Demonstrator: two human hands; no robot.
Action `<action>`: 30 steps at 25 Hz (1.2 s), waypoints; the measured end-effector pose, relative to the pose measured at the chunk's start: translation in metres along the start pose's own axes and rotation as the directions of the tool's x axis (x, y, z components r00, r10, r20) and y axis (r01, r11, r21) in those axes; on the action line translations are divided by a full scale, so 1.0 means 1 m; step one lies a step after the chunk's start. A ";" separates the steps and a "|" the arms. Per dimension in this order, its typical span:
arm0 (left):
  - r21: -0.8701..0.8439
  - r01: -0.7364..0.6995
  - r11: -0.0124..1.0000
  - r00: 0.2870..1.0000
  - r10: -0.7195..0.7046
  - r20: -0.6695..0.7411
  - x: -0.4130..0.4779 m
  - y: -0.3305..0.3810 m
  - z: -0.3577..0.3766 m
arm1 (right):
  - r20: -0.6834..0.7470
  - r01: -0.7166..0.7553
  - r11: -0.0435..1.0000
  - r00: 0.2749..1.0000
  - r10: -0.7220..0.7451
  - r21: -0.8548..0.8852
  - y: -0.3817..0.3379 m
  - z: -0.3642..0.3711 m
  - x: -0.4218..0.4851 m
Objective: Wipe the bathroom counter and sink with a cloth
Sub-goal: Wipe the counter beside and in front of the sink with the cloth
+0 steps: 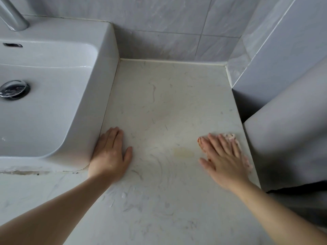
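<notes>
Looking down from the head camera, the view took in a pale marbled counter (168,103) running from a white sink (53,112) on the left to a grey tiled wall (168,32) at the back and right. The left hand (109,152) lay flat on the counter, its outer edge touching the sink's side wall near the front corner; its fingers were straight and close together, with the thumb spread to the right, and it held nothing. The right hand (223,160) lay palm down near the counter's right edge, fingers straight and slightly fanned, pressing on a pinkish cloth (230,136). Only bits of the cloth showed, past the fingertips and along the hand's outer side; this part of the picture was blurred, so the cloth was perhaps bunched rather than spread, though I could not tell. Between the two hands, nearer the right one, a faint yellowish stain (184,152) marked the surface. In the sink sat a chrome drain plug (14,90), with an overflow slot (12,45) in the back wall of the basin and the base of a metal faucet (12,15) at the top left. A smooth pale rounded object (292,129) stood just beside the counter's right edge.
</notes>
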State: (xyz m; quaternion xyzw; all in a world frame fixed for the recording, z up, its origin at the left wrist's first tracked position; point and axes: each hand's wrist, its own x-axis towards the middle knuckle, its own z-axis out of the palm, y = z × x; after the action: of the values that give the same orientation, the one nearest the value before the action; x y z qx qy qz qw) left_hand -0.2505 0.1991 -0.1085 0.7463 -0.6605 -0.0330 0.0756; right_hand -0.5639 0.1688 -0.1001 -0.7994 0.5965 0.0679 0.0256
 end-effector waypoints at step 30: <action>0.026 -0.139 0.990 0.990 0.138 0.036 -0.026 -0.012 -0.003 | 0.019 0.056 0.995 0.998 -0.058 0.078 -0.105 0.001 -0.043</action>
State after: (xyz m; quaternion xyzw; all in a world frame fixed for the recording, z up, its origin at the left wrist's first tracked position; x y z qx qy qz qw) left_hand -0.2412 0.2263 -0.1085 0.6989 -0.7124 -0.0310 0.0561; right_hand -0.4759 0.2396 -0.0992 -0.8137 0.5752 0.0526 0.0647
